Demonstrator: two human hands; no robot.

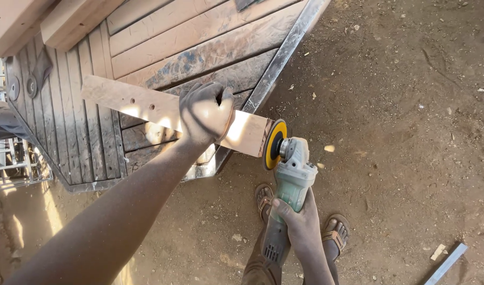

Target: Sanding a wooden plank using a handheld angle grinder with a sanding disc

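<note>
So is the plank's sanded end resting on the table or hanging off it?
Hanging off. The plank juts past the table edge over dirt, the left hand pressing it, grinder disc at its end.

Single head view, steeply downward, close over the hands, perhaps slightly tilted

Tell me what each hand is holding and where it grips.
The left hand, gloved, presses down on the wooden board near its overhanging end. The right hand grips the green angle grinder around its rear body; the grinder's yellow disc meets the board's end.
</note>
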